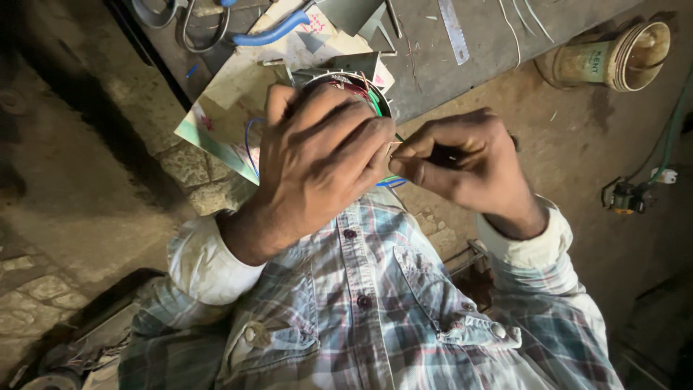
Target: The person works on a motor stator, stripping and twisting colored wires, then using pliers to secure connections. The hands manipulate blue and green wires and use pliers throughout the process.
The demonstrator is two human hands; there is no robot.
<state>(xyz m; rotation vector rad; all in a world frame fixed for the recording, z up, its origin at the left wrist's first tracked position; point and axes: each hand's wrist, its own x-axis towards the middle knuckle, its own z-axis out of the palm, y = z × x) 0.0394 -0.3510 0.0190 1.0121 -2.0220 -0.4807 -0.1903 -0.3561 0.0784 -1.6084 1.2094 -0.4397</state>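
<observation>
Nearest the camera is the person's plaid shirt (pixel 361 318), buttoned down the front, with pale cuffs turned back at both wrists.

At the far left the stone floor (pixel 79 217) lies in shadow. Going right, a sheet of paper (pixel 224 108) overhangs the edge of the dark table (pixel 491 43), and a blue-handled tool (pixel 271 30) lies at the top of it beside a loop of metal.

Next comes the left hand (pixel 317 162), raised in front of the chest. Its fingers (pixel 354 144) are curled shut around a round dark housing (pixel 346 83), covering most of it; only the upper rim shows above the knuckles. Red and green wires (pixel 372 97) sit inside that rim, and a thin blue wire (pixel 249 141) loops out from under the hand on its left side.

Just to the right, almost touching the left fingertips, is the right hand (pixel 462 170). Its thumb and forefinger are pinched tight on something small and thin at the housing's edge; what it is cannot be told, being hidden between the fingertips.

Further right, a metal ruler (pixel 453 29) lies on the table. Beyond the table's edge a tan ribbed can (pixel 613 58) lies on its side on the dirt floor, and at the far right a green cable (pixel 671 130) runs down to a small fitting.
</observation>
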